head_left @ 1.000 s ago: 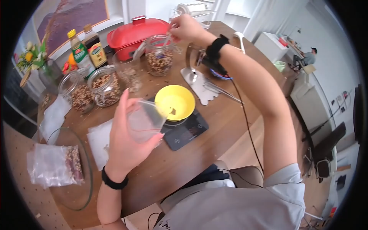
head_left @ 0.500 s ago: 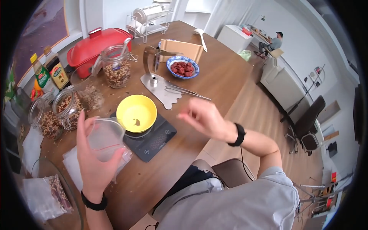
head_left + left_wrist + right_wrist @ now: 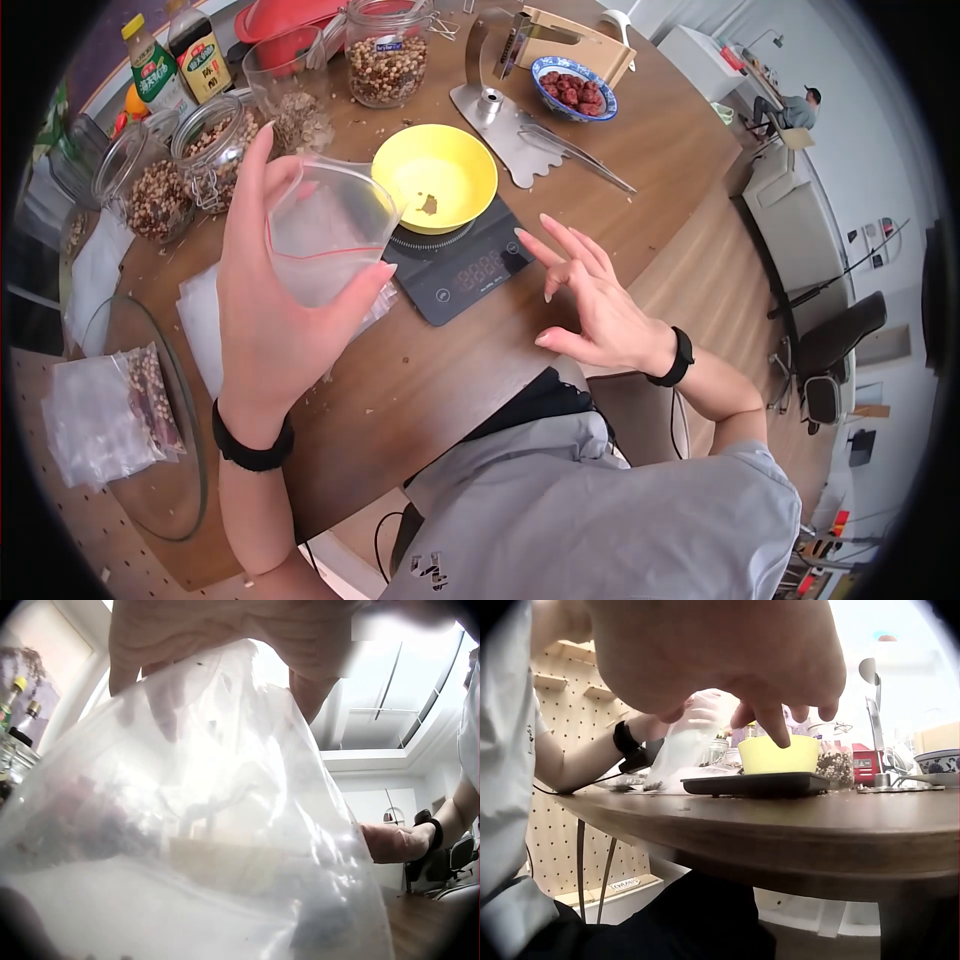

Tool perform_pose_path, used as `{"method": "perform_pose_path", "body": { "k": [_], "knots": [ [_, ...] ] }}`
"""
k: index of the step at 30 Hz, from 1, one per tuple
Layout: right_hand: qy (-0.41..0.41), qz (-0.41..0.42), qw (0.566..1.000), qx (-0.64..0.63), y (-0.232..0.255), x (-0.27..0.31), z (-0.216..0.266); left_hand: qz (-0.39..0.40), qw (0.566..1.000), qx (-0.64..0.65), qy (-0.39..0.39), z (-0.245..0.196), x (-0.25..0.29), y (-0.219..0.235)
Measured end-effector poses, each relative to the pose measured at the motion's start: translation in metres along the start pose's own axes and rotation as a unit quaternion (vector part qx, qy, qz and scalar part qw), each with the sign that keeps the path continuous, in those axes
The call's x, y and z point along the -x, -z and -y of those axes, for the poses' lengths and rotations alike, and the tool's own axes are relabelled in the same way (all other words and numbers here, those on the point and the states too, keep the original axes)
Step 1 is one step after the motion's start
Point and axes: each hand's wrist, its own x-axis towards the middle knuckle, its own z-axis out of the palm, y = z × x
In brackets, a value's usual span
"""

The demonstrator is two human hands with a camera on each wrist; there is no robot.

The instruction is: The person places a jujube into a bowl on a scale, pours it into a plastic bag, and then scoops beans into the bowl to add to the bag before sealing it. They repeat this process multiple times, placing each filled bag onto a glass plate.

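My left hand (image 3: 265, 330) holds a clear plastic zip bag (image 3: 325, 225), its mouth spread wide between thumb and fingers. The bag (image 3: 202, 870) fills most of the left wrist view and looks empty. Right beside it, a yellow bowl (image 3: 465, 180) with a few brown bits at its bottom sits on a black kitchen scale (image 3: 460, 275) whose display is lit. My right hand (image 3: 615, 320) hovers at the scale's near right side, fingers spread and holding nothing. In the right wrist view its fingers (image 3: 776, 724) overlap the bowl.
Glass jars of mixed beans (image 3: 388, 75) and sauce bottles (image 3: 158, 70) stand at the back left. Behind the scale are a metal stand (image 3: 510, 140), tongs (image 3: 590, 165) and a blue-and-white bowl of dark red fruit (image 3: 575, 90). A filled bag (image 3: 110, 415) lies in a glass dish (image 3: 190, 500).
My right hand has come from the far bean jar, where it was at a spoon, back to the near side of the scale, fingers now spread. The left hand still holds the bag.
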Motion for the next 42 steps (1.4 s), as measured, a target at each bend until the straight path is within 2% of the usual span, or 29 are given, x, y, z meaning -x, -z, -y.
{"method": "perform_pose_path", "body": {
  "k": [5,8,11,12,15,16,17,19,20,23,26,28,31,32,36,39,42],
  "knots": [
    [-0.008,0.047,0.999,0.028,-0.005,-0.011,-0.003,-0.005,1.0,0.003,-0.012,0.001,-0.001,0.001],
    [0.066,0.035,0.997,-0.01,-0.004,-0.021,0.012,-0.002,1.0,0.02,-0.006,0.0,-0.001,-0.002],
    [0.117,0.105,0.987,-0.023,-0.018,-0.032,0.025,0.003,1.0,0.013,-0.009,0.003,0.0,-0.004],
    [0.125,0.097,0.987,-0.014,-0.019,-0.036,0.027,0.006,1.0,0.017,-0.008,0.003,0.001,-0.005],
    [0.137,0.002,0.99,-0.025,-0.004,-0.048,0.017,0.006,1.0,0.018,-0.003,0.003,0.002,-0.004],
    [0.127,-0.072,0.989,-0.008,-0.002,-0.051,0.009,0.006,1.0,0.014,-0.001,0.003,0.002,-0.004],
    [0.071,-0.125,0.99,0.011,0.001,-0.054,0.008,0.006,1.0,0.012,0.0,0.002,0.001,-0.004],
    [-0.035,-0.151,0.987,-0.031,0.001,-0.069,0.0,0.014,1.0,-0.002,0.012,0.0,0.002,-0.007],
    [-0.06,-0.144,0.987,-0.036,-0.003,-0.074,-0.007,0.018,1.0,-0.008,0.017,-0.001,0.003,-0.008],
    [-0.043,-0.099,0.99,-0.088,-0.005,-0.088,-0.028,0.022,0.999,-0.043,0.005,0.007,0.006,-0.011],
    [-0.033,-0.15,0.981,-0.121,0.007,-0.093,-0.035,0.031,0.997,-0.062,0.04,0.002,0.006,-0.012],
    [-0.029,-0.166,0.975,-0.146,0.021,-0.095,-0.027,0.029,0.995,-0.095,0.031,0.004,0.008,-0.013],
    [-0.013,-0.144,0.984,-0.1,0.051,-0.1,0.004,0.021,0.994,-0.107,0.022,0.009,0.01,-0.018],
    [0.0,-0.135,0.989,-0.067,0.06,-0.104,0.017,0.014,0.994,-0.109,0.02,0.011,0.011,-0.021],
    [0.176,-0.097,0.974,0.103,0.081,-0.128,0.066,-0.018,0.999,-0.042,0.023,0.008,0.01,-0.025],
    [0.333,-0.125,0.911,0.209,0.084,-0.142,0.079,-0.068,0.997,0.021,-0.004,0.007,0.005,-0.018],
    [0.462,-0.138,0.824,0.296,0.093,-0.151,0.086,-0.108,0.989,0.089,-0.057,0.007,-0.001,-0.011]
  ]
}}
